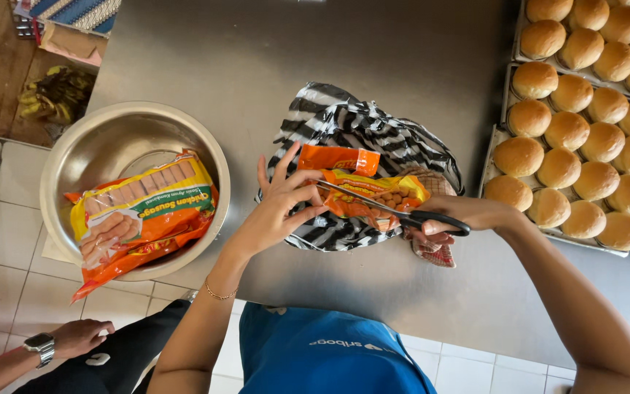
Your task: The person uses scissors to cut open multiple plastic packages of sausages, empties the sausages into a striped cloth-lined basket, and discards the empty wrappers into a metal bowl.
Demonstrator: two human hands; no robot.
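Just scissors at sausage packet edge

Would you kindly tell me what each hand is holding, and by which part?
The left hand pinches the orange plastic sausage packet at its left end; the right hand holds black-handled scissors by the handle loops.

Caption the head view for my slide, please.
Right hand scissors an orange sausage pack held by left hand.
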